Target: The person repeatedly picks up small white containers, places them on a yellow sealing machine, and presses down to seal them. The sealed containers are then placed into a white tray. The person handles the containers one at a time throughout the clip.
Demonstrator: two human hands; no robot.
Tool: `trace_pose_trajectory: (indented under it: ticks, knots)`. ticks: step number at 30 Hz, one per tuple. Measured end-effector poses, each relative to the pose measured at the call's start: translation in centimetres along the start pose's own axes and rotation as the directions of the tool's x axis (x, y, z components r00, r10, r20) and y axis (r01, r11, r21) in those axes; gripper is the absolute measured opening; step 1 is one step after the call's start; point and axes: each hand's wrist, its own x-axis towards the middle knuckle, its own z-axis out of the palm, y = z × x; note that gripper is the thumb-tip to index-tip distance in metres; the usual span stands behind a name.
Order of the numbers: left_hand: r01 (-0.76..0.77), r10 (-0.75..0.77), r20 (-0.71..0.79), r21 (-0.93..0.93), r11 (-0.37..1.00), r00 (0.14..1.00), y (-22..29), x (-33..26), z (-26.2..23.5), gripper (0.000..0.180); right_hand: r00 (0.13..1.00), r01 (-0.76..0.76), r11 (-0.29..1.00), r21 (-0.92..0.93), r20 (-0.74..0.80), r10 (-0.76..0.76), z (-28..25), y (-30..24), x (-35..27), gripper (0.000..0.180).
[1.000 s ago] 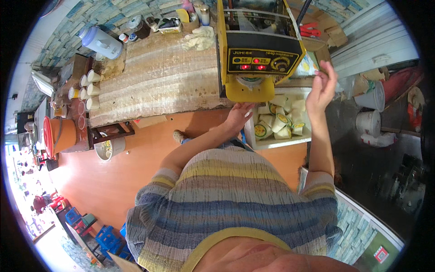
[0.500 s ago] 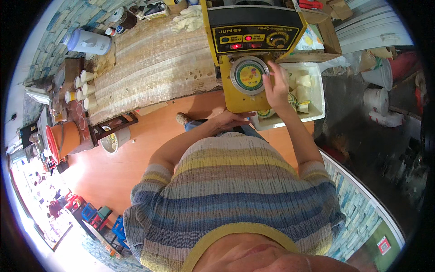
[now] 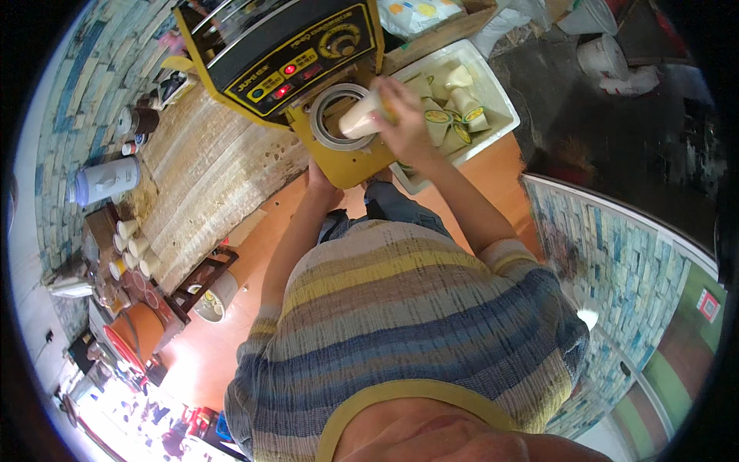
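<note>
My right hand (image 3: 406, 123) is closed around a pale cup (image 3: 360, 121), tilted on its side just over the metal ring (image 3: 314, 115) of a cup-sealing machine. The machine has a black control panel (image 3: 296, 65) with lit red lamps and a yellow plate (image 3: 354, 169) that carries the ring. At the plate's left front edge is my left hand (image 3: 323, 185), its fingers mostly hidden. Just right of the plate, a white foam box (image 3: 493, 100) contains several pale cups (image 3: 464, 100) with green and yellow lids, lying at different angles.
A worn wooden table (image 3: 223, 169) extends to the left of the machine. Paper cups (image 3: 137, 246), a lilac jug (image 3: 108, 182) and an orange bucket (image 3: 138, 327) stand farther left. Below the table is a white bin (image 3: 215, 296). A cardboard box (image 3: 439, 35) sits behind the foam box.
The lidded cup seated in the ring is out of it, tipped over in my right hand, which was open beside it. My left hand moved left along the plate. The whole view has turned.
</note>
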Motion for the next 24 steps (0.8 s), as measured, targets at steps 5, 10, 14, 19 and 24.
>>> trace_pose_trajectory:
  ticks: [5, 10, 14, 19, 24]
  knots:
    - [-0.005, -0.015, -0.137, -0.138, 0.990, 0.990, 0.5, -4.2, -5.9, 0.052, 0.593, -0.659, 0.483, 0.577, 0.004, 0.805, -3.3, 17.4, -2.3, 0.045]
    - [-0.157, 0.050, -0.562, -0.144, 0.977, 0.826, 1.2, -10.1, -9.6, 0.043, 0.093, -0.633, -0.208, 0.745, 0.340, 0.936, -0.2, 25.6, -1.0, 0.053]
    - [-0.118, 0.078, -0.195, -0.205, 0.972, 0.978, 3.5, -12.1, -12.5, 0.033, 0.589, -0.781, 0.619, 0.077, 0.417, 0.692, 2.9, 37.3, -6.2, 0.065]
    - [-0.281, 0.102, -0.600, -0.212, 0.936, 0.793, 4.7, -14.5, -12.8, 0.027, 0.598, -0.801, 0.598, 0.009, 0.036, 0.800, 2.0, 32.8, -2.2, 0.035]
    - [-0.452, 0.251, -0.659, -0.151, 0.879, 0.709, 4.7, -20.4, -15.6, 0.025, 0.591, -0.240, 0.841, 0.484, -0.615, 0.522, -2.8, 9.4, 4.1, 0.019]
